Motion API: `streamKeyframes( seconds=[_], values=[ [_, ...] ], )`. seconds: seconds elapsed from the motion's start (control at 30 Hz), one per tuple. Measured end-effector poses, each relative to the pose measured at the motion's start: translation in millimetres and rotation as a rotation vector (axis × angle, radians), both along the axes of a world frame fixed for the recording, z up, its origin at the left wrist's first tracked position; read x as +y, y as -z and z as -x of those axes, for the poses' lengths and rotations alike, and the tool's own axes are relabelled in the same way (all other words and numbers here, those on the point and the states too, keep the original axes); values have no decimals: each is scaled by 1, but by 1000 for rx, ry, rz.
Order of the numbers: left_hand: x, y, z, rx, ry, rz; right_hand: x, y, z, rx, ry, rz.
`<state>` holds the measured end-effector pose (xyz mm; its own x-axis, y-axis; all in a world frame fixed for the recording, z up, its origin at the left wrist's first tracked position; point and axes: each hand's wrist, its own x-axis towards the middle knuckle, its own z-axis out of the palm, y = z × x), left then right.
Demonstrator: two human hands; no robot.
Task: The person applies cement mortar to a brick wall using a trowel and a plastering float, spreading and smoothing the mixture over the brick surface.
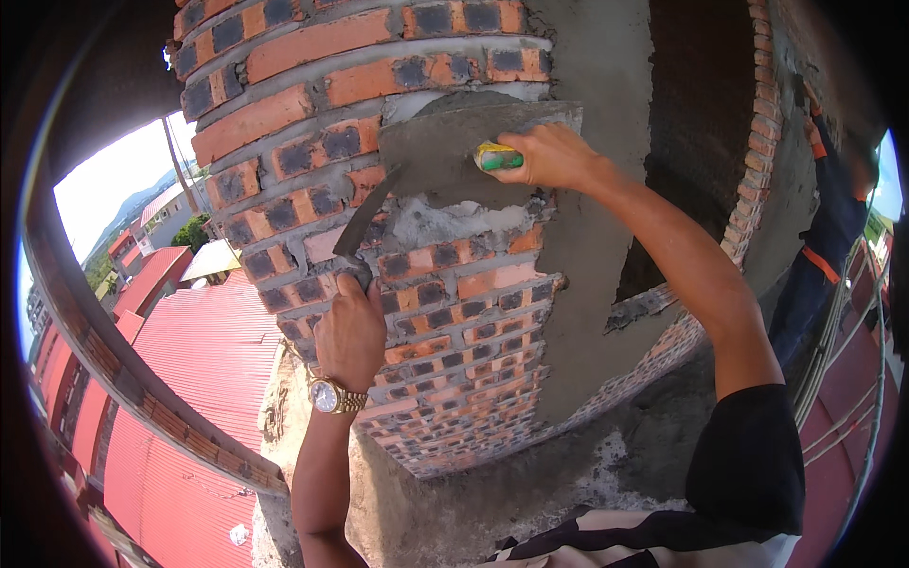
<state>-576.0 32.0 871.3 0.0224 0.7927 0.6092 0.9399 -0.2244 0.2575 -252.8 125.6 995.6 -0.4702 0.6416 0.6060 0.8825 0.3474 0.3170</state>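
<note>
My left hand (350, 333), with a gold watch (327, 396) at the wrist, is closed round the handle of a pointing trowel (367, 220). Its narrow dark blade tilts up to the right, close to the brick wall (417, 327). Higher up, my right hand (547, 157) grips the green and yellow handle of a plastering trowel (426, 142). That trowel's broad grey blade lies against a patch of wet mortar (473, 191) on the bricks; whether it presses flat all along I cannot tell. To the right, a smooth grey plastered strip (597, 237) runs down the wall.
A dark window opening (696, 123) with a brick edge is beyond the plastered strip. Another person (822, 218) in dark clothes works at the far right, beside poles (838, 341). At left, past a ledge (156, 407), red metal roofs (194, 369) lie below.
</note>
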Motion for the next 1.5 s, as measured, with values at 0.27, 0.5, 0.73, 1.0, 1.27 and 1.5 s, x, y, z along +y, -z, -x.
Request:
streamKeyframes(
  seconds=[0.27, 0.5, 0.73, 1.0, 1.27, 1.5],
  values=[
    [28, -44, -20, 76, 8, -195, 11, -63, -16, 58, 6, -148],
    [32, -79, -33, 114, 219, -196, 8, -115, -37, 81, -87, -118],
    [65, -123, -21, 306, 273, -176, -3, -149, -88, 232, -34, -2],
    [90, -170, 67, 109, 314, -57, -21, -103, -168, 638, 169, 3],
    [46, -121, 47, 247, 270, -82, -54, 166, -208, 1430, 91, 41],
    [78, -210, -45, 681, 268, -103, -142, 385, -26, 1689, -180, 627]
  ],
)
